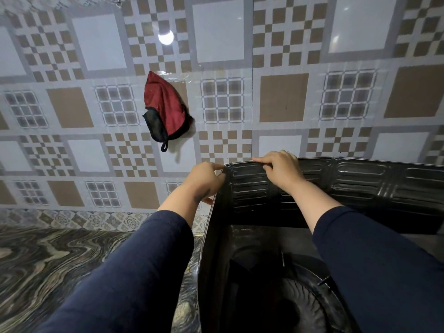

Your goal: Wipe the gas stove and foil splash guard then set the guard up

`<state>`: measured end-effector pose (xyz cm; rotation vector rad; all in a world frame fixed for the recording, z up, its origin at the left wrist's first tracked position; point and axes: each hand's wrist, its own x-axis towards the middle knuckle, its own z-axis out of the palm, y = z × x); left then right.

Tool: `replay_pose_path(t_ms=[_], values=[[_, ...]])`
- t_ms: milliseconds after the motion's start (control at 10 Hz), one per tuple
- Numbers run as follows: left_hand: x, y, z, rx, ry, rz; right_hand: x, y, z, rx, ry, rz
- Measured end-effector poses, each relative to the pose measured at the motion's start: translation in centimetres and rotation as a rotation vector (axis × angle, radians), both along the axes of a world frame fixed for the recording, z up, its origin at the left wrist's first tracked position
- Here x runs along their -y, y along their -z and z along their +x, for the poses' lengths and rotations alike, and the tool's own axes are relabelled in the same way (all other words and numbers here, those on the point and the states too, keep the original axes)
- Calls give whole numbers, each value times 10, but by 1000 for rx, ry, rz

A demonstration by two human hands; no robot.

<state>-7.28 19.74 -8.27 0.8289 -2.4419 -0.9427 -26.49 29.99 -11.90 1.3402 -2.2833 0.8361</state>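
Now 2 hands, left hand point(206, 179) & right hand point(280, 169), pinching 1 foil guard point(360, 181), prob. 1 burner point(295, 306) below.

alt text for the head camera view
Both hands, left and right, grip the top edge of a dark foil splash guard standing around a gas stove. A red cloth hangs on the tiled wall.

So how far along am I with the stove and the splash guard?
The wiping seems over: neither hand holds a cloth, and the red cloth hangs on the tiled wall. In hand now: your left hand and right hand pinch the top edge of the foil splash guard, which stands upright around the gas stove. Left: settling the guard in place and letting go.
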Motion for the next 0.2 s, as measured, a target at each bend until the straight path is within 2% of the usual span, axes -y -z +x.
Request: replay_pose_path(t_ms=[200], values=[[-5, 1, 12, -17, -23, 5, -3, -1, 14, -36, -6, 66]])
